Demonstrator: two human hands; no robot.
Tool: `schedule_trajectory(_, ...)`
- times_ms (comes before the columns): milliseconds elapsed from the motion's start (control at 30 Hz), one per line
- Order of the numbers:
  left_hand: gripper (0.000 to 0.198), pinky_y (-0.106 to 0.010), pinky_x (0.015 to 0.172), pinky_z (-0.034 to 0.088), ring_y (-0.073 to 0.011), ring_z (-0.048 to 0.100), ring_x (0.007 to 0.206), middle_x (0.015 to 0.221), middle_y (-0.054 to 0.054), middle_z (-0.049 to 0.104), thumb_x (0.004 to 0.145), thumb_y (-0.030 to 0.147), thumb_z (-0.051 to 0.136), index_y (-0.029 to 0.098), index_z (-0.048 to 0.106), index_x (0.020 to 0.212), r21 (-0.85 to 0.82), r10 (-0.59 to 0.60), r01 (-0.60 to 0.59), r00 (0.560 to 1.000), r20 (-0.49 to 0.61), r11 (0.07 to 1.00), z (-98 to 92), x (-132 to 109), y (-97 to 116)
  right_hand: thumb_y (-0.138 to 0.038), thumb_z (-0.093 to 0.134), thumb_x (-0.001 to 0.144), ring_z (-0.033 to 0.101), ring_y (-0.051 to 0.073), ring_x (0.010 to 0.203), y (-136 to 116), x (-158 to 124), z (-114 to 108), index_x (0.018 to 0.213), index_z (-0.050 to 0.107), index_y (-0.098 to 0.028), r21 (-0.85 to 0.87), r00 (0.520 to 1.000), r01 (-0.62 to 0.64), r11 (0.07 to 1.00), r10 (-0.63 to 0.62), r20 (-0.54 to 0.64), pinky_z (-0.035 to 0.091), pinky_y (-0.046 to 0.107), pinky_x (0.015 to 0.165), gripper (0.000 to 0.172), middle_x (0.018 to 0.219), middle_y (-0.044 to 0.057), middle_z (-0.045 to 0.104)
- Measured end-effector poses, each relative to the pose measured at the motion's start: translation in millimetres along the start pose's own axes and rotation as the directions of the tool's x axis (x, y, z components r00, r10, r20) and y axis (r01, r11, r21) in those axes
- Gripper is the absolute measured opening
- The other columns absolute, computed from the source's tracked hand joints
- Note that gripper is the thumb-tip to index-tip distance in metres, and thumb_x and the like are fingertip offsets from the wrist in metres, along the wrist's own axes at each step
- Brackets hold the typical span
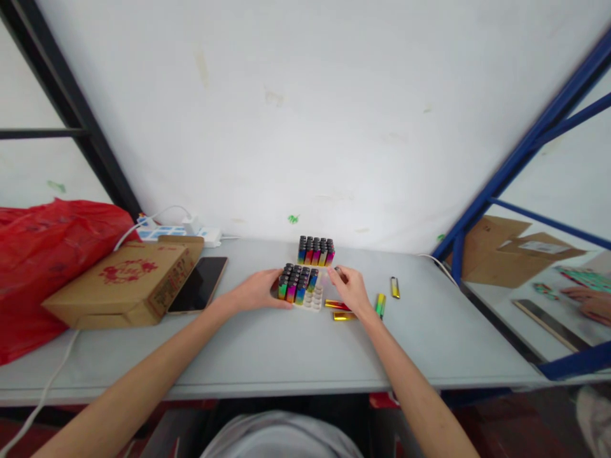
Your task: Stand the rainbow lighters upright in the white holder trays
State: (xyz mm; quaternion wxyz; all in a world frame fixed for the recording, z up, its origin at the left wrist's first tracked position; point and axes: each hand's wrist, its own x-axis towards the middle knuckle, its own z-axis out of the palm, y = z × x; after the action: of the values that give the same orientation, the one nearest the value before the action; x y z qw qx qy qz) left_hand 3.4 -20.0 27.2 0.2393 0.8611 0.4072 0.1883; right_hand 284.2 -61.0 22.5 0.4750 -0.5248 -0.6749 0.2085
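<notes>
A white lighter tray (312,303) carries rows of upright lighters (291,287) in rainbow colours with black tops. Its sockets at the right front show bare. My left hand (263,289) is closed round the tray's left side, thumb along the front. Just right of the tray, my right hand (351,286) is pinched on a lighter (339,272); only its dark end shows, the rest is hidden by the fingers. Beneath and beside this hand lie a red lighter (337,305), a gold lighter (344,316) and a green-yellow lighter (380,305).
Behind the tray stands another block of upright lighters (316,252). A single yellow lighter (395,287) lies farther right. On the left are a phone (199,285), a cardboard box (119,286), a red bag (57,254) and a power strip (210,236). Another person's hand (594,305) shows beyond the blue frame.
</notes>
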Motion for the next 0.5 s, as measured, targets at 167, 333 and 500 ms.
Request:
schedule_trajectory(167,0.077,-0.037,0.092,0.053,-0.0341,0.071,0.106,0.113,-0.010,0.078,0.063,0.071,0.083,0.021,0.068,0.119,-0.009,0.011,-0.011,1.000,-0.003,1.000,0.4,0.3,-0.4,-0.045,0.048,0.091,0.037,0.012,0.054,4.8,-1.2,6.5,0.058,0.043,-0.023,-0.030,1.000,0.004,1.000,-0.004,-0.010,0.027,0.029,0.057,0.040,0.054,-0.005,0.039)
schedule_trajectory(333,0.074,-0.037,0.089,0.053,-0.0336,0.071,0.103,0.112,-0.009,0.078,0.064,0.071,0.083,0.022,0.069,0.117,-0.011,0.019,-0.019,1.000,-0.004,1.000,0.4,0.3,0.2,-0.049,0.049,0.095,0.037,0.012,0.054,3.2,-1.4,6.4,0.062,0.040,-0.024,-0.055,0.999,0.027,0.998,-0.028,-0.016,0.028,0.029,0.057,0.042,0.055,-0.005,0.039)
schedule_trajectory(500,0.075,-0.036,0.089,0.053,-0.0338,0.071,0.105,0.114,-0.009,0.078,0.066,0.071,0.082,0.021,0.068,0.120,0.012,0.033,-0.033,0.999,0.001,0.999,0.6,0.5,-0.1,-0.054,0.042,0.105,0.049,0.015,0.057,-3.2,-3.8,-2.0,0.082,0.050,-0.024,0.011,0.993,0.032,0.999,-0.033,0.112,0.037,0.028,0.058,0.039,0.067,-0.003,0.058)
